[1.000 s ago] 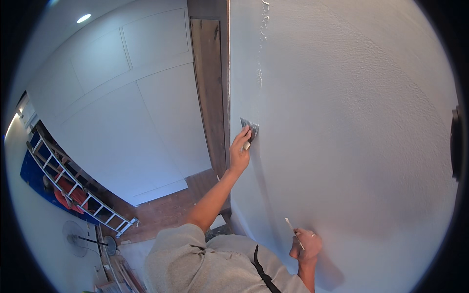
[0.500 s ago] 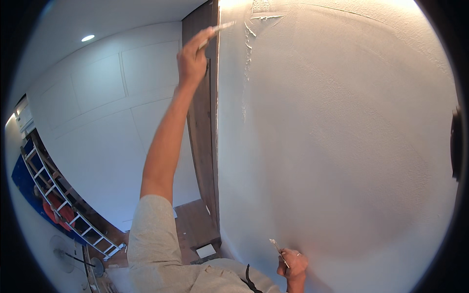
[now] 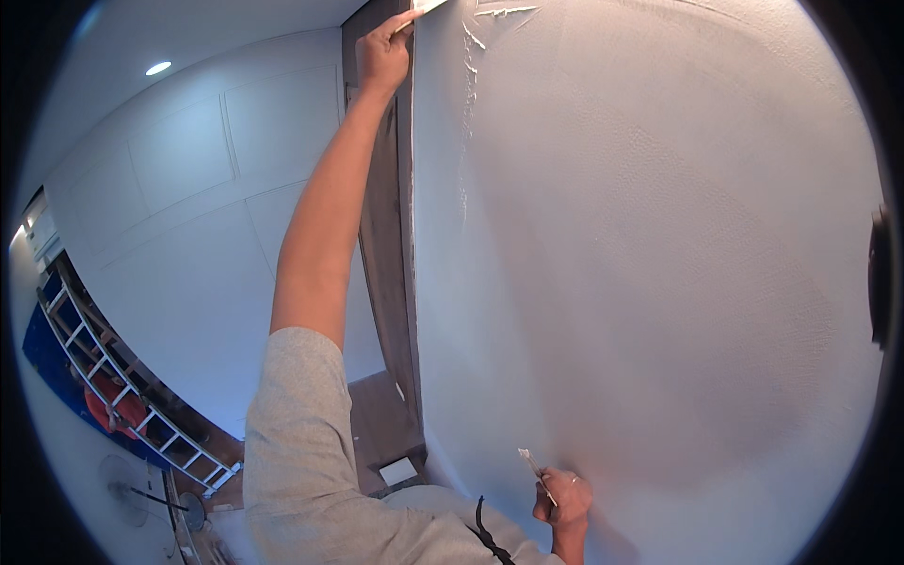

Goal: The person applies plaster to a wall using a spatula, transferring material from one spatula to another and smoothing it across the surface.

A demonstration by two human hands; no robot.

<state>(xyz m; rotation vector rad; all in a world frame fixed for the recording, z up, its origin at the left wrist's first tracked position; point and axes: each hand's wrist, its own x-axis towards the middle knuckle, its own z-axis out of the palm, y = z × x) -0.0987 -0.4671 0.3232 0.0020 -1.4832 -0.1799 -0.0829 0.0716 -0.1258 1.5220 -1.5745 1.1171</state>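
Observation:
High at the top edge of the view, my left hand (image 3: 381,58) is closed on a putty knife (image 3: 427,7), whose pale blade is at the left edge of the white wall (image 3: 659,273), partly out of frame. Near the blade, rough streaks of white filler (image 3: 471,40) run across and down the wall's upper part. Low at the right, my right hand (image 3: 568,492) is closed on a second thin flat tool (image 3: 529,463), held edge-on beside the wall, with a white smear on its tip.
A dark wooden door frame (image 3: 388,264) borders the wall. Beyond are white panelling (image 3: 169,301), a recessed light (image 3: 158,68), an aluminium ladder (image 3: 141,395) across a person in red (image 3: 104,397), and a fan (image 3: 137,494). A white rectangle (image 3: 395,471) lies on the wooden floor.
My left hand has risen from the middle of the wall to its top with the putty knife, my arm now stretched upward. My right hand stays low with its tool.

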